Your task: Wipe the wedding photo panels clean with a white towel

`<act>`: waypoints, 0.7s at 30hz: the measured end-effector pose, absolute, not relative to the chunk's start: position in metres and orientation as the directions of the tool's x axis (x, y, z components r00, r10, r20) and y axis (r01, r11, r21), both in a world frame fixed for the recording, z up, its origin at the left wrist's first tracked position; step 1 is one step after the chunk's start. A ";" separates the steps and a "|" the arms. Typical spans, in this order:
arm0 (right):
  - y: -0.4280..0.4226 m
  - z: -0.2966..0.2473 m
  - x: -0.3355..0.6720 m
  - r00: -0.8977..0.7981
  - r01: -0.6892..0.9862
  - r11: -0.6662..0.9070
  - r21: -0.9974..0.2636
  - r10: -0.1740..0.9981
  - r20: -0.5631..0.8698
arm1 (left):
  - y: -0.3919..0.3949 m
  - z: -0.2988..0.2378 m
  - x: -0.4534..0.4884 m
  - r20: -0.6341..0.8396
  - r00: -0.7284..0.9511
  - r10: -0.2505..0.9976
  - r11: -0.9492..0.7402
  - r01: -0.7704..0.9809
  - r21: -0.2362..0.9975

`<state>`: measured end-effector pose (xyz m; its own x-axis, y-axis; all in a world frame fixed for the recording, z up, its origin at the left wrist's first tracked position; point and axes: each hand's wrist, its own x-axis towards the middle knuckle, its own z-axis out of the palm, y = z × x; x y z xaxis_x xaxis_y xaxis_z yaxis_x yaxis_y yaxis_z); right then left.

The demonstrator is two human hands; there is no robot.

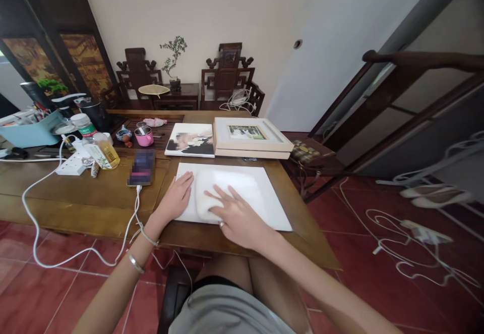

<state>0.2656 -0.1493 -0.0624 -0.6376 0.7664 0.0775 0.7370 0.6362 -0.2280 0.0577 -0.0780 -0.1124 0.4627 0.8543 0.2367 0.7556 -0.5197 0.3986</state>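
A seated person's right hand (236, 218) is lying palm down with fingers spread, pressing a folded white cloth (206, 192) against a white panel (260, 198) rather than clutching it; a ring is showing on one finger. The left hand (177, 198) is resting flat and open just left of the cloth, bearing on the panel's near left part. The panel is lying flat at the near right end of a wooden table (94, 192), directly in front of the person. The cloth is sitting over the panel's left half and the right half is lying bare. This looks like wiping under way, though no smear or dust is showing to tell which parts are finished. The panel is looking plain, smooth, rectangular and bright white, with a slight sheen. Just beyond it, a stack of pale picture frames (249, 137) is sitting on the far right and a photo print (191, 140) on the far left. Left of the hands, a phone (141, 168) is lying with a white cable (38, 208) trailing off the near edge. A pink cup (144, 136) and a bottle (106, 152) are standing farther left.
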 end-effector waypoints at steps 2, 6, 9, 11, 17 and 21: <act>-0.133 -0.065 0.265 -0.613 0.763 0.615 -0.197 0.786 0.082 | -0.078 -0.112 0.058 0.235 0.463 0.854 -0.520 0.758 0.395; -0.108 -0.065 0.257 -0.561 0.812 0.567 -0.137 0.824 0.086 | -0.078 -0.112 0.059 0.238 0.467 0.852 -0.524 0.754 0.396; -0.105 -0.065 0.249 -0.539 0.832 0.545 -0.106 0.839 0.077 | -0.078 -0.113 0.059 0.241 0.467 0.851 -0.526 0.752 0.398; -0.114 -0.065 0.245 -0.550 0.826 0.554 -0.107 0.833 0.067 | -0.078 -0.114 0.058 0.242 0.468 0.850 -0.527 0.753 0.394; -0.172 -0.068 0.246 -0.657 0.730 0.662 -0.169 0.748 0.092 | -0.077 -0.115 0.057 0.237 0.491 0.838 -0.545 0.747 0.379; -0.186 -0.067 0.255 -0.681 0.702 0.680 -0.212 0.728 0.082 | -0.076 -0.114 0.058 0.240 0.486 0.840 -0.542 0.753 0.373</act>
<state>0.2554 -0.1860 -0.0674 -0.6807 0.7279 0.0821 0.7018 0.6801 -0.2121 0.0577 -0.0764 -0.1145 0.4858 0.8403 0.2405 0.7530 -0.5421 0.3730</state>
